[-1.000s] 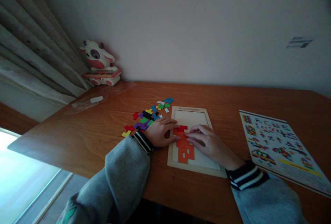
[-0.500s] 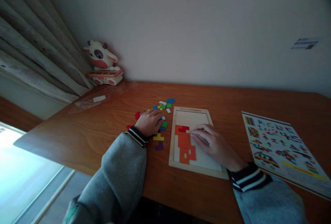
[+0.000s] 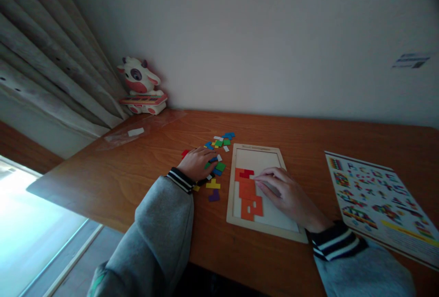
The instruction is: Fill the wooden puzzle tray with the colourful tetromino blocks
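Observation:
My left hand (image 3: 196, 164) lies palm down over loose flat puzzle pieces, its fingers stretched out and partly covering them. Beside it show a green piece (image 3: 220, 167), a yellow piece (image 3: 213, 184) and a purple piece (image 3: 214, 195). My right hand (image 3: 279, 193) is over the wooden puzzle tray (image 3: 231, 210), thumb and forefinger pinched together at the edge of a red piece (image 3: 246, 174). A small white patch shows at those fingertips; whether it is a piece or bare tray, I cannot tell. Orange pieces (image 3: 247, 190) lie joined in the tray's left part.
A printed sheet of coloured pattern pictures (image 3: 377, 196) lies right of the tray. A toy cow with a keyboard (image 3: 144, 87) stands at the back left by the curtain (image 3: 51, 59). Clear plastic with a white label (image 3: 136, 131) lies in front of it.
The whole view has shifted slightly, moving the scene a little right and down. My left hand has slid slightly left relative to the loose pieces, uncovering more of them. My right hand keeps its pinch.

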The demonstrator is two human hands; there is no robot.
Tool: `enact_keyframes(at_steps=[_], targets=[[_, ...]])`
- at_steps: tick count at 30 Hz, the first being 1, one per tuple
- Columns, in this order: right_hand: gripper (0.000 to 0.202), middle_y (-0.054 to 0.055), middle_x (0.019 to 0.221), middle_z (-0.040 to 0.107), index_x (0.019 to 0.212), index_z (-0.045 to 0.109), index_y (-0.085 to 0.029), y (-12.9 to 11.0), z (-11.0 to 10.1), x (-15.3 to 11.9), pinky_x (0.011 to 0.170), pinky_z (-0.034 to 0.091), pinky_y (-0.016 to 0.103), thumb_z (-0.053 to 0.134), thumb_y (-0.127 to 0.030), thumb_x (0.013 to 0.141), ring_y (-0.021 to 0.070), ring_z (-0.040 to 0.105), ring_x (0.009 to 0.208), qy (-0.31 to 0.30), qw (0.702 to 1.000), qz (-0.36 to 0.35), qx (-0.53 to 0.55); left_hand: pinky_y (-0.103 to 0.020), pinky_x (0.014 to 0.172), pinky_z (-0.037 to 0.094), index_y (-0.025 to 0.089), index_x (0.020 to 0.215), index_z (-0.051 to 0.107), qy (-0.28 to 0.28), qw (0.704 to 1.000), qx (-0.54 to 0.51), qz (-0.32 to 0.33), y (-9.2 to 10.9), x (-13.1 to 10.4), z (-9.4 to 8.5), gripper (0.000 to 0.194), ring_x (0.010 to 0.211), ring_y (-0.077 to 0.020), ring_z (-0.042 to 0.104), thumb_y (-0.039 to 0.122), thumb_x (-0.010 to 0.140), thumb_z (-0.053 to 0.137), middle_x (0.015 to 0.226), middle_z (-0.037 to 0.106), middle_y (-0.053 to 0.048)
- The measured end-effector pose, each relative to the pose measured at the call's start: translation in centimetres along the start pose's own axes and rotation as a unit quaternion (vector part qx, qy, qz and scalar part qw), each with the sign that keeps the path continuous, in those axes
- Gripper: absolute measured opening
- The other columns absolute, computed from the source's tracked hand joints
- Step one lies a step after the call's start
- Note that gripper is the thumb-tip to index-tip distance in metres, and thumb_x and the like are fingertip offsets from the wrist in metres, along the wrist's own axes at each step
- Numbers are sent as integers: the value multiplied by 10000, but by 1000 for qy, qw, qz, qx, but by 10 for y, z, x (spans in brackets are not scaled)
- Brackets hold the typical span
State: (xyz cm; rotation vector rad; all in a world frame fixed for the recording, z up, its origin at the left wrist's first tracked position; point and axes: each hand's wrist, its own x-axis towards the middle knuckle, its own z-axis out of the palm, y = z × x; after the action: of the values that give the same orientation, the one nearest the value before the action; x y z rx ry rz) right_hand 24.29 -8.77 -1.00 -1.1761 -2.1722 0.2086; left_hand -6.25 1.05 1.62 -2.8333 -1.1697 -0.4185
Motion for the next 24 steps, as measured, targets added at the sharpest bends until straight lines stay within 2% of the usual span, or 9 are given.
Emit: enact_keyframes(at_steps=[3, 6, 8, 13, 16, 18, 20, 24], targets=[[203, 69, 1066, 635, 1119, 678, -249, 1, 1, -1, 904, 524, 393, 524, -287, 992, 214, 615, 1017, -1, 1000, 0, 3, -389, 1001, 496, 229, 1165, 661, 10, 1000, 1, 22, 0, -1, -3, 280, 1115, -243, 625, 329, 925, 557, 1201, 690, -65], [197, 68, 1066, 633, 1115, 673, -251, 2, 2, -1, 903, 523, 394, 523, -286, 992, 213, 613, 1017, 1, 1000, -3, 4, -391, 913, 528, 214, 1157, 667, 26, 998, 28, -45, -7, -2, -5, 272, 1020, -247, 653, 313, 948, 523, 1109, 714, -80], [194, 68, 1064, 632, 1113, 671, -251, 2, 2, -1, 904, 521, 393, 522, -284, 993, 213, 612, 1016, 0, 1000, -4, 4, -392, 895, 532, 208, 1161, 669, 21, 997, 30, -61, -11, -3, -3, 270, 993, -243, 657, 284, 958, 507, 1081, 722, -81], [202, 67, 1075, 631, 1125, 670, -252, 1, 1, -1, 923, 514, 397, 522, -285, 992, 215, 609, 1027, -4, 1000, 0, 4, -421, 1028, 474, 222, 1094, 721, 20, 999, -1, 31, -7, 0, 8, 251, 1154, -253, 595, 309, 961, 527, 1230, 678, -70], [200, 64, 1075, 630, 1126, 666, -253, 1, 1, -1, 913, 517, 390, 521, -286, 993, 213, 609, 1024, -10, 1000, 1, 5, -435, 1056, 454, 234, 1198, 688, 10, 998, -12, 65, 1, 1, 11, 303, 1197, -253, 574, 294, 991, 476, 1312, 635, -74], [200, 65, 1077, 630, 1129, 662, -249, 0, 1, -1, 919, 516, 394, 517, -282, 996, 210, 606, 1030, -13, 1000, 1, 8, -443, 1044, 464, 231, 1309, 614, 7, 999, -16, 46, 3, 2, 12, 355, 1195, -250, 581, 251, 993, 453, 1326, 628, -88], [199, 66, 1078, 630, 1130, 659, -247, 0, 0, -1, 923, 516, 399, 512, -280, 999, 209, 603, 1033, -17, 1000, 1, 11, -439, 999, 495, 208, 1362, 557, 5, 1000, -16, -1, 2, 2, 12, 399, 1144, -248, 610, 208, 978, 447, 1267, 662, -101], [201, 67, 1078, 632, 1131, 656, -256, -1, 1, -1, 915, 523, 409, 507, -291, 1002, 213, 603, 1031, -13, 1000, -1, 11, -418, 1001, 497, 208, 1239, 642, -7, 999, 4, -48, -4, 1, 13, 326, 1138, -243, 617, 229, 973, 454, 1229, 695, -75]])
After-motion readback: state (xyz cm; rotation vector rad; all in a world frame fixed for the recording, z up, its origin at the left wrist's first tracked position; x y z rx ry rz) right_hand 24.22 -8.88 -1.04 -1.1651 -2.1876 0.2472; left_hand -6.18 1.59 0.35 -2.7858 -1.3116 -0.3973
